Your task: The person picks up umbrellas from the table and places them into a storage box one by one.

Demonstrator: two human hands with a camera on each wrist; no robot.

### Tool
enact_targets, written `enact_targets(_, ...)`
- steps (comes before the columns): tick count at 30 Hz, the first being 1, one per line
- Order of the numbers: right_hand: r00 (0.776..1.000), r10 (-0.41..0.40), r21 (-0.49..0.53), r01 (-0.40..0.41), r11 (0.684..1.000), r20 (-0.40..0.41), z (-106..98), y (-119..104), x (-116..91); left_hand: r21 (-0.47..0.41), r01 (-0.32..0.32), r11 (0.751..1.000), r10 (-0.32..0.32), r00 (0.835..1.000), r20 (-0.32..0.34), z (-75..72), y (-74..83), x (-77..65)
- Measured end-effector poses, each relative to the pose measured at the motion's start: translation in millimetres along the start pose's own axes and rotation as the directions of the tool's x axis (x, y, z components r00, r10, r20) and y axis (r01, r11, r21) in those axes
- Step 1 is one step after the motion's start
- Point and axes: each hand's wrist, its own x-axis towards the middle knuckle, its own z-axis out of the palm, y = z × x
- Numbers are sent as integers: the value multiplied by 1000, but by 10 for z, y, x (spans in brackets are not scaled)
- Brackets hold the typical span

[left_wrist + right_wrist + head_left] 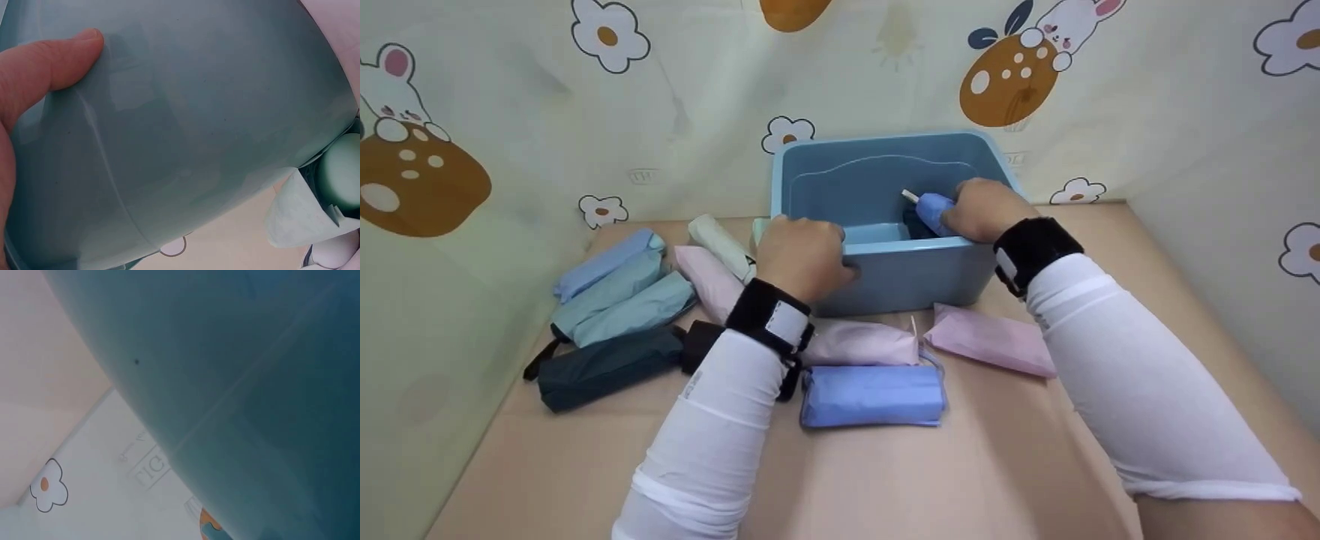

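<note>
A blue plastic bin [915, 276] stands by the back wall. My left hand [804, 256] grips its near rim at the left corner; the left wrist view shows the thumb [62, 63] against the outer wall. Reaching over the near rim at the right, my right hand [988, 210] holds a blue folded umbrella [934, 213] inside the bin, its pale tip pointing left. Beneath that umbrella lies a dark item [915, 225], mostly hidden. The right wrist view is filled largely by the bin's wall [197, 365], so the right hand is not seen there.
Folded umbrellas lie around the bin: a blue one [874, 396] and pale pink one [859, 342] in front, a pink one [994, 341] at right. Several teal and blue ones [619, 289], a dark green one [611, 367] and a pale green one [721, 244] lie left.
</note>
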Motion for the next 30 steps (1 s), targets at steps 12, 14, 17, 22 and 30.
enact_targets(12,993,16,134,0,991,-114,41,11,-67,9,-3,1000,3,1000,-4,5,-8,6)
enact_targets(14,987,10,161,16,987,-158,59,16,-87,13,-4,1000,4,1000,-6,8,-9,6)
enact_targets(17,970,-10,195,59,979,-244,92,29,-114,18,-1,1000,1,1000,-11,15,-9,5)
enact_targets(22,933,-51,224,139,965,-357,141,43,-155,17,7,1000,-7,1000,-12,22,-13,4)
enact_targets(30,893,-76,250,204,947,-443,193,81,-211,27,-2,1000,2,1000,-5,9,9,1)
